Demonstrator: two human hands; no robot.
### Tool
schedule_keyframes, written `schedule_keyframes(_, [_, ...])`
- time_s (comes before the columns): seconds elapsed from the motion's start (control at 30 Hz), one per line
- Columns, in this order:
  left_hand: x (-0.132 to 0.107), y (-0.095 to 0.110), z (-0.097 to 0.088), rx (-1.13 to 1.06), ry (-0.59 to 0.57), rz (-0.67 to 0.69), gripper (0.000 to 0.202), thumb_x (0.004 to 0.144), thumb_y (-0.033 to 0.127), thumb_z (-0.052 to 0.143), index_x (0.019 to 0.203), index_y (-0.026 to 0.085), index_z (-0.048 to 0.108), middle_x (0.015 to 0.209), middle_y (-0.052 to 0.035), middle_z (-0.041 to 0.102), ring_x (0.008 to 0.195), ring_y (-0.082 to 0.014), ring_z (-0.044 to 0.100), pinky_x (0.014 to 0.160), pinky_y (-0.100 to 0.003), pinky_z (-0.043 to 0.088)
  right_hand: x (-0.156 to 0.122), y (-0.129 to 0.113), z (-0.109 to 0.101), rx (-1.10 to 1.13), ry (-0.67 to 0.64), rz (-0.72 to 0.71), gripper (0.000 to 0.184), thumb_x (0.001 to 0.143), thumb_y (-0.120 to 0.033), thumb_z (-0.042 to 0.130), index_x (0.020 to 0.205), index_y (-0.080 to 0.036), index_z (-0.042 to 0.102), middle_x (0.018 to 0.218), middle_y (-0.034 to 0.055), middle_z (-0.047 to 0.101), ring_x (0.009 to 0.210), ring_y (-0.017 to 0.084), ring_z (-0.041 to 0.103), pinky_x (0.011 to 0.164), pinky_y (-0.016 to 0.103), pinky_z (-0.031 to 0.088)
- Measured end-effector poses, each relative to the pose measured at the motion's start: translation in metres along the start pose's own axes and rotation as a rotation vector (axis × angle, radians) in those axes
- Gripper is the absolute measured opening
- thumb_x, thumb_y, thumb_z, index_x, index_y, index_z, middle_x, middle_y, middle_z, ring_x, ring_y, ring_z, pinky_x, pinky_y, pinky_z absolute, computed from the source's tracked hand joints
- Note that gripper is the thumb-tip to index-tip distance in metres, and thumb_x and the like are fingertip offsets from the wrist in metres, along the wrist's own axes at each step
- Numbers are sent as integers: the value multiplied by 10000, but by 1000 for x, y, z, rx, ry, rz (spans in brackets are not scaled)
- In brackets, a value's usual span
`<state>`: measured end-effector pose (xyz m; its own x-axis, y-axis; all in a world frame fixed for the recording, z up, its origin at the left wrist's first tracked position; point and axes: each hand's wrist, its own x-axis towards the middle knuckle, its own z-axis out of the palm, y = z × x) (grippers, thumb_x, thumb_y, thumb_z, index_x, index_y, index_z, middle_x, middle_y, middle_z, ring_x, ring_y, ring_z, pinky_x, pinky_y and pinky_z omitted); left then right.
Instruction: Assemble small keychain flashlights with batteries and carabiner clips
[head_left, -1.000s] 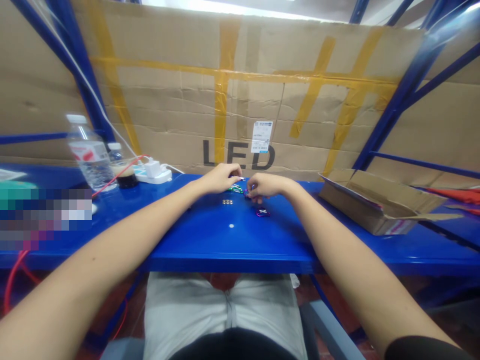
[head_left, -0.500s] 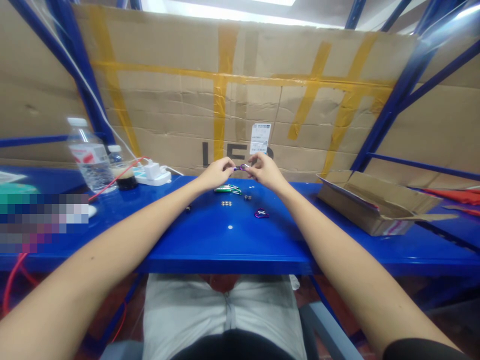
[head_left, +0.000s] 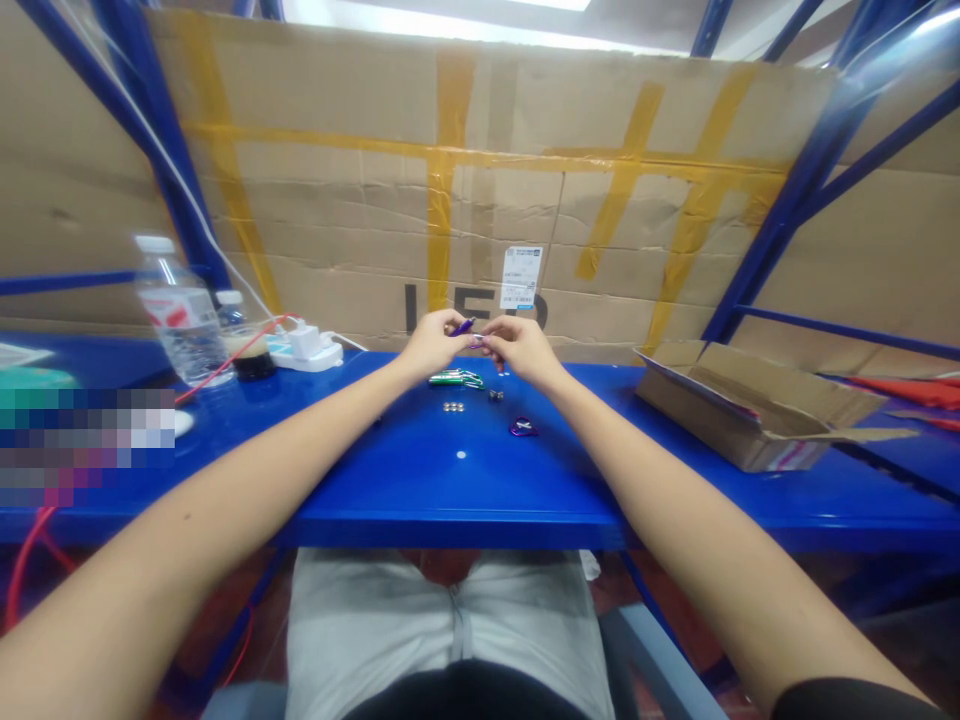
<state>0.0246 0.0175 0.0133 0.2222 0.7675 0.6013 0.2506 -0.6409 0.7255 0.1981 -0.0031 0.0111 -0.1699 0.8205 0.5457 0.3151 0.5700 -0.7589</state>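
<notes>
Over the far part of the blue table, my left hand (head_left: 436, 342) is closed on a purple carabiner (head_left: 463, 327). My right hand (head_left: 525, 345) meets it from the other side, fingertips pinched on the carabiner's near end, where a small pale part shows; the fingers partly hide it. Below the hands lie several green carabiners (head_left: 457, 378) in a bunch. A row of small shiny metal pieces (head_left: 453, 407) sits nearer to me, with tiny dark metal parts (head_left: 496, 396) to its right. Another purple carabiner (head_left: 523, 427), with a silvery piece across it, rests at the right.
An open cardboard box (head_left: 750, 440) stands on the table's right side. At the left are a water bottle (head_left: 176, 320), a cup of dark liquid (head_left: 253, 360) and a white power strip with charger (head_left: 315, 352). A large taped cardboard sheet (head_left: 337, 230) closes off the back.
The purple carabiner has turned from lying level between my fingertips to a tilt. Both hands have come closer together, the right one moving slightly down and left.
</notes>
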Motion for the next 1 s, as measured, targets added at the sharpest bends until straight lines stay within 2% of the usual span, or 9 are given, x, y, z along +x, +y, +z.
schedule_keyframes(0.1, [2,-2,-2,-13,30,-2,128,705,204,736,782,136,659,688,-5,641,635,-114,535,628,-252,424,0,2,-3,-221,-30,-120,48,826,-144,645,871,-161,651,636,-9,637,479,110,548,501,243,432])
schedule_keyframes(0.23, [5,-6,-2,-53,28,20,55,740,166,687,772,132,657,696,-27,670,557,-93,511,557,-238,407,0,0,-6,-595,-94,-347,110,905,-171,590,877,-145,692,806,72,715,702,169,627,677,282,448])
schedule_keyframes(0.37, [4,-5,1,-183,45,-28,39,763,116,665,772,127,630,636,-23,642,478,-75,472,487,-228,383,-1,-3,-4,-772,-125,-416,220,987,-232,494,966,-118,681,946,136,714,867,218,638,772,313,452])
schedule_keyframes(0.47, [1,0,3,-306,50,-104,74,785,66,638,766,126,599,614,-19,622,446,-64,446,458,-223,373,-2,-3,-2,-839,-131,-453,247,1011,-235,450,1049,-100,653,1016,160,691,930,229,629,825,327,457])
schedule_keyframes(0.6, [-1,4,3,-388,40,-133,104,800,34,639,772,121,589,614,-16,613,443,-53,444,454,-214,377,-3,-2,-3,-869,-126,-510,257,1026,-230,408,1058,-113,634,1015,151,672,931,220,613,829,325,456])
schedule_keyframes(0.77, [0,3,2,-312,26,-134,107,820,40,634,768,124,592,542,14,558,444,-67,463,456,-220,398,-4,-2,-3,-942,-147,-520,311,1038,-240,366,1022,-87,636,943,153,654,864,214,597,783,323,453])
schedule_keyframes(1.0, [2,-1,-1,-172,-18,-109,79,827,67,631,783,126,601,557,6,580,473,-85,518,484,-227,424,-4,3,-2,-983,-187,-573,284,1023,-183,360,1012,-99,631,901,124,652,832,196,573,763,314,440])
